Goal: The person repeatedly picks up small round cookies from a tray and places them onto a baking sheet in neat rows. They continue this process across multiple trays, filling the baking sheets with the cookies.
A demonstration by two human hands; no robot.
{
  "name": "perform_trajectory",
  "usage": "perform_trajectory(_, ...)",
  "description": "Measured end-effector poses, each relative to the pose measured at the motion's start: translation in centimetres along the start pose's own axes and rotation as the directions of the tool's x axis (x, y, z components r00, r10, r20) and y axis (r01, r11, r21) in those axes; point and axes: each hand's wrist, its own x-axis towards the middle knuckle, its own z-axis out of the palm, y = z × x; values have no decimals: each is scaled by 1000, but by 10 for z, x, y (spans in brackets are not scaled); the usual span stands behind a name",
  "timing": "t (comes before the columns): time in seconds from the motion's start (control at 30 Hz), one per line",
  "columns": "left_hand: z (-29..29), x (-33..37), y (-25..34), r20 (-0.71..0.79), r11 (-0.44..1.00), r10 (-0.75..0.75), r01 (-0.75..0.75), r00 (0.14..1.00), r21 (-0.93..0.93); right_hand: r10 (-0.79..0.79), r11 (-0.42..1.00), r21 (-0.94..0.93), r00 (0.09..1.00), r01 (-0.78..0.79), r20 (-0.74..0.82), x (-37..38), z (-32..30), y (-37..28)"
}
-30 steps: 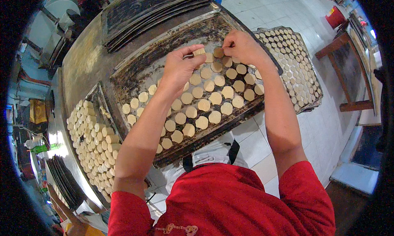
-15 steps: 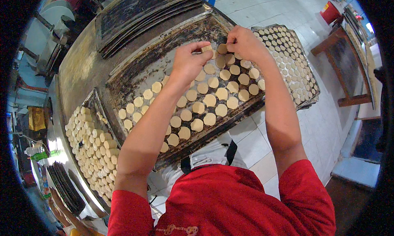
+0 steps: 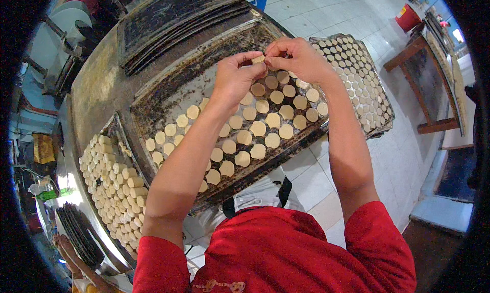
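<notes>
My left hand (image 3: 232,80) holds a short stack of thin round dough discs (image 3: 259,60) between thumb and fingers, above the far part of a dark, worn baking tray (image 3: 176,91). My right hand (image 3: 302,59) meets it there, thumb and fingertips pinched on a disc at the stack's right end; the fingers partly hide that disc. Below both hands, pale flat dough discs (image 3: 259,128) lie in rows on the tray, mostly apart from one another. My left forearm covers some of them.
At left, another tray holds many dough cylinders (image 3: 120,188). Dark trays are stacked (image 3: 178,25) at the far left of the table. To the right stands a tray pile topped with discs (image 3: 357,81). Beyond are a wooden table (image 3: 426,84) and a red bucket (image 3: 408,17). Another person's arm (image 3: 76,260) shows at lower left.
My right hand has moved left from the tray surface to the stack in my left hand. A disc it was placing now lies on the tray. The view has shifted slightly.
</notes>
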Motion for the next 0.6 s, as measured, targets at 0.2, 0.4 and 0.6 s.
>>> perform_trajectory(0.2, -16, -10, 1, -6, 999, -21, 21, 1000, -49, 223, 890, -367, 960, -271, -167, -3, -18, 21)
perform_trajectory(0.4, -67, -70, 29, -28, 963, -13, 20, 1000, 270, 132, 865, -440, 956, -241, -264, -15, -17, 42)
perform_trajectory(0.6, -146, -133, 8, -51, 984, -48, 56, 998, 172, -27, 902, -422, 964, -91, -266, -10, -6, 45)
